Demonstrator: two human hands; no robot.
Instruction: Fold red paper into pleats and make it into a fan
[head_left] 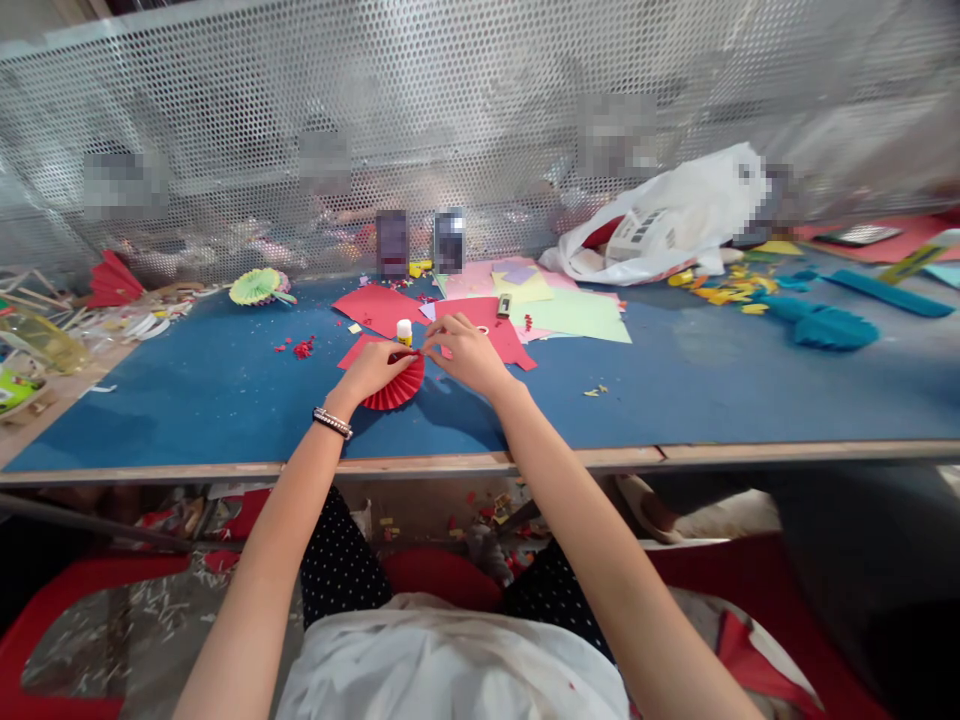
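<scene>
A red pleated paper fan (396, 387) lies on the blue table top (225, 400), spread into a half circle. My left hand (375, 366) rests on its left side with fingers curled and pinching its top edge. My right hand (466, 350) pinches the same top edge from the right. A bracelet sits on my left wrist. A small glue stick (404, 332) stands just behind the fan, between my hands. Red paper sheets (382, 308) lie behind it.
Pastel paper sheets (570, 312) and a small lighter-like object (504, 305) lie behind my right hand. A white plastic bag (660, 225) sits at the back right, teal paper fans (821, 325) to the right, a green fan (255, 286) and a red fan (112, 280) at the back left. Perforated metal screen behind.
</scene>
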